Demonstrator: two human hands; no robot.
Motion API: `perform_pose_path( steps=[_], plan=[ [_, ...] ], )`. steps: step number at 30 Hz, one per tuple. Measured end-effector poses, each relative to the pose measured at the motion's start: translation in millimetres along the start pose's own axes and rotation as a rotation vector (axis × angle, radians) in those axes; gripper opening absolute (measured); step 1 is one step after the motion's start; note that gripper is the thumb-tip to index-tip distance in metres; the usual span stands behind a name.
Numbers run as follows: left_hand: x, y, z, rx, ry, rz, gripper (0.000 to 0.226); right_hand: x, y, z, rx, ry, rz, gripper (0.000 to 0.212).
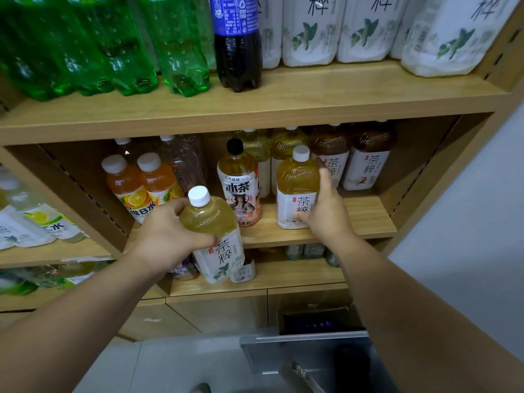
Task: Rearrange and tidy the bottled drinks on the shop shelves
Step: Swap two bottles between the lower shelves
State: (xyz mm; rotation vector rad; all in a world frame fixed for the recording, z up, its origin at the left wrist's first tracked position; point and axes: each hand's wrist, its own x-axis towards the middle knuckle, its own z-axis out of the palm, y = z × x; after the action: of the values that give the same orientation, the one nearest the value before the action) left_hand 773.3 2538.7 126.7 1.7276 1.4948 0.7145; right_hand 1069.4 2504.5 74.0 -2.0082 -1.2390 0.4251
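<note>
My left hand (167, 236) grips a yellow tea bottle (215, 231) with a white cap and white label, held in front of the middle shelf's edge. My right hand (326, 205) lies with straight fingers against the right side of a like yellow tea bottle (295, 191) that stands upright on the middle shelf (354, 222). Between the two stands a black-capped tea bottle (241, 185) with a pink picture label. Two brown tea bottles (365, 160) stand behind at the right.
Two orange drink bottles (141, 185) stand at the shelf's left. The shelf above carries green soda bottles (113, 52), a dark cola bottle (238, 52) and large white-labelled bottles (360, 32). Lemon drinks (42, 219) lie in the left bay. A metal cart (312, 353) stands below.
</note>
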Motion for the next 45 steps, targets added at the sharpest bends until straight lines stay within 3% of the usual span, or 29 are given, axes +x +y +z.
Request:
perform_pose_path(
  steps=[4, 9, 12, 16, 19, 21, 23, 29, 31, 36, 41, 45],
  plan=[
    [3, 2, -2, -0.034, 0.002, 0.006, 0.082, 4, -1, 7, -0.016, 0.034, 0.014, 0.109],
    [5, 1, -8, -0.011, 0.018, 0.026, 0.085, 18, -9, 13, -0.045, 0.025, 0.042, 0.070],
    [4, -2, -14, -0.001, 0.014, 0.030, 0.075, 24, -12, 15, -0.072, 0.027, 0.071, 0.059],
    [4, -13, -22, -0.003, 0.025, 0.022, 0.076, 13, -17, 15, -0.077, 0.069, 0.079, 0.071],
    [6, -20, -27, -0.013, 0.039, 0.016, 0.081, -14, -33, 18, -0.109, 0.290, -0.078, 0.087],
    [8, -23, -30, -0.016, 0.044, 0.011, 0.073, -29, -55, 22, -0.069, 0.328, -0.233, 0.079],
    [9, -26, -33, -0.016, 0.042, 0.009, 0.069, -33, -81, 26, -0.058, 0.240, -0.303, 0.070],
    [12, -37, -47, -0.069, 0.034, -0.023, 0.071, -9, -133, 42, -0.074, -0.069, -0.170, 0.078],
    [13, -40, -53, -0.080, 0.033, -0.019, 0.070, -4, -136, 53, -0.116, -0.060, -0.099, 0.052],
    [15, -50, -66, -0.093, 0.034, -0.024, 0.079, 3, -124, 80, -0.058, -0.017, 0.056, 0.044],
    [19, -52, -70, -0.100, 0.026, -0.019, 0.088, -4, -118, 77, -0.091, 0.024, 0.032, 0.055],
    [24, -42, -61, -0.094, -0.014, 0.018, 0.083, -26, -98, 68, 0.069, 0.056, -0.078, 0.071]
  ],
)
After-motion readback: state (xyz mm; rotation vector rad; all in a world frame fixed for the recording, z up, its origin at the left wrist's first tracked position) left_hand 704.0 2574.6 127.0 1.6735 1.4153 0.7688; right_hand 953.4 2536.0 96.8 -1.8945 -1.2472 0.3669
